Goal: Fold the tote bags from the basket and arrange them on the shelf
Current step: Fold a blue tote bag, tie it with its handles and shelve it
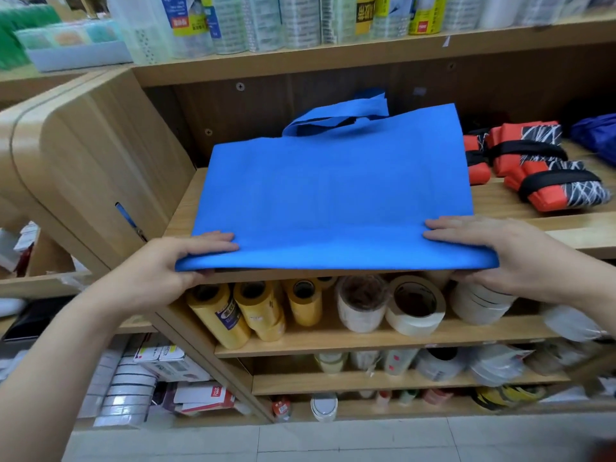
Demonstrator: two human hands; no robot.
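Wooden shelf [533,225], blue tote bag [333,195] crosswise, handles [333,116] away, left hand [173,265] and right hand [493,251] pinch corners

Worn on the head, wide-angle; looks forward and down from close in front of the wooden shelf [490,203], slightly above its middle board, taking in the tiers beneath and the floor [333,441] at its foot.

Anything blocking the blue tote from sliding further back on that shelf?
Nothing visible. The left hand and right hand pinch the near edge of the blue tote, lying on the shelf. The orange folded bags sit at its right edge, not behind it.
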